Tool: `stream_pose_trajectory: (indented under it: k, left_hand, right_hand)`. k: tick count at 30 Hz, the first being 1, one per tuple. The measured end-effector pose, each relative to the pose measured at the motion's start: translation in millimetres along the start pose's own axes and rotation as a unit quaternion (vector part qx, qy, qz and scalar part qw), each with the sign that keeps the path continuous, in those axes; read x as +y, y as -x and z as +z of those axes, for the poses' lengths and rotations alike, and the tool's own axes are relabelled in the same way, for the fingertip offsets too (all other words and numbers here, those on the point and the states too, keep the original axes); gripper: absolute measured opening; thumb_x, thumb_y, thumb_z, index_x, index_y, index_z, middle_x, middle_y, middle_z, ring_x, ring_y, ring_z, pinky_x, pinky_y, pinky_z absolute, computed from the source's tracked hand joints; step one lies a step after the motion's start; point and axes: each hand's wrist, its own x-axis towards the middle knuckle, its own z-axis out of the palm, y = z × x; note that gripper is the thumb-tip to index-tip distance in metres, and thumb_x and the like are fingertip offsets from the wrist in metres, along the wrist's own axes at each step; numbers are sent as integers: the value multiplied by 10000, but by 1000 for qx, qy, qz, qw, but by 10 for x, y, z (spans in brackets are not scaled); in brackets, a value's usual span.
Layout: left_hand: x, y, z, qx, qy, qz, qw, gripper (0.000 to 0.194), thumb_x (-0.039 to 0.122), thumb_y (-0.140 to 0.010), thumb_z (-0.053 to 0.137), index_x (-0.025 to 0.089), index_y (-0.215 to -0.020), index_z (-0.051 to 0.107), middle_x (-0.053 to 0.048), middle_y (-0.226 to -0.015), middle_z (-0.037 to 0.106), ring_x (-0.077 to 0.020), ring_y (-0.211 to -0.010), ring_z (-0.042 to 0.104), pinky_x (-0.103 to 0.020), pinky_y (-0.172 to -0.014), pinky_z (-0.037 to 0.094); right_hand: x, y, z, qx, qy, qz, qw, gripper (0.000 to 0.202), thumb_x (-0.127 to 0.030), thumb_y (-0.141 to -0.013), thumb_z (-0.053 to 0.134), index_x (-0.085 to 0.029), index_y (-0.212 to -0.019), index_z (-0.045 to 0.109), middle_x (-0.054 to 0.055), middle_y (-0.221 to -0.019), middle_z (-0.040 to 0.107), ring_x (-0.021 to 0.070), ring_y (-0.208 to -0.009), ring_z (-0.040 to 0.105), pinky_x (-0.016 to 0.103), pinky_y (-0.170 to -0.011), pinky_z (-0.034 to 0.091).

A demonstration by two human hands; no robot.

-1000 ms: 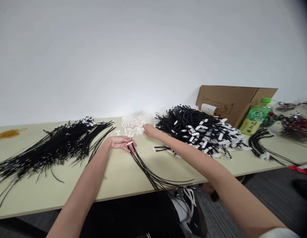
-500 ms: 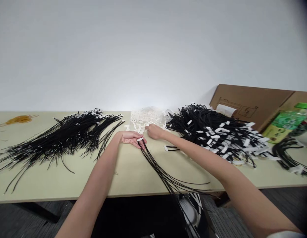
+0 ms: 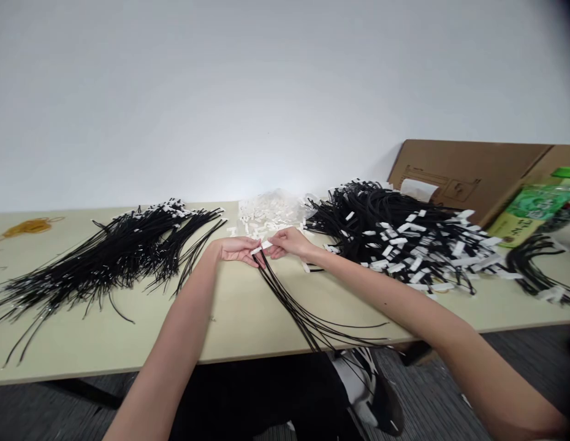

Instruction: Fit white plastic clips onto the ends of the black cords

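Observation:
My left hand [image 3: 237,248] is closed on the upper ends of a bundle of thin black cables [image 3: 290,307], which trail down to the right and over the table's front edge. Close beside it, my right hand [image 3: 290,241] pinches a small white piece [image 3: 265,245] against the white end of that bundle. Fingers partly cover the spot where they meet, so I cannot tell whether the piece is joined on. Just behind both hands lies a clear plastic bag [image 3: 272,205] with many small white pieces in and around it.
A long heap of black cables [image 3: 124,251] lies on the left of the table [image 3: 248,334]. To the right is a larger heap with white tags [image 3: 418,245]. Orange bands [image 3: 30,226] lie far left; a cardboard box [image 3: 469,177] and green-yellow package [image 3: 533,211] stand back right.
My right hand has come from the loose white pieces by the bag towards me, to the bundle's end in my left hand, a white piece between its fingers. The view has shifted slightly.

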Motion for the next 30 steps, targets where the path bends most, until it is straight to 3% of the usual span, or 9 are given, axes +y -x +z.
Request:
stream_pose_trajectory:
  k: [9,21,30]
  left_hand:
    - [-5,-48,-3,26,-15,19,999,306,346,-720,621,93,-894,614,-142,-851,677,-228,-801,647,-292,-735,498]
    - [2,-46,14,33,-9,31,999,321,332,-693,656,119,-914,560,-107,-853,658,-222,-781,652,-285,-686,513]
    - [28,-43,42,31,-21,18,999,285,338,-701,646,132,-879,561,-76,-795,655,-217,-764,657,-271,-657,519]
  right_hand:
    - [-27,50,21,-12,-37,7,999,168,-190,-809,535,-93,-673,549,53,-580,635,98,-493,598,226,-553,542]
    - [-11,40,-45,-40,-6,7,999,171,-191,-799,548,-88,-662,555,22,-519,593,77,-457,567,182,-484,520]
    - [-15,44,-74,-37,32,-17,999,172,-190,-813,522,-102,-670,561,32,-581,614,85,-499,584,213,-541,529]
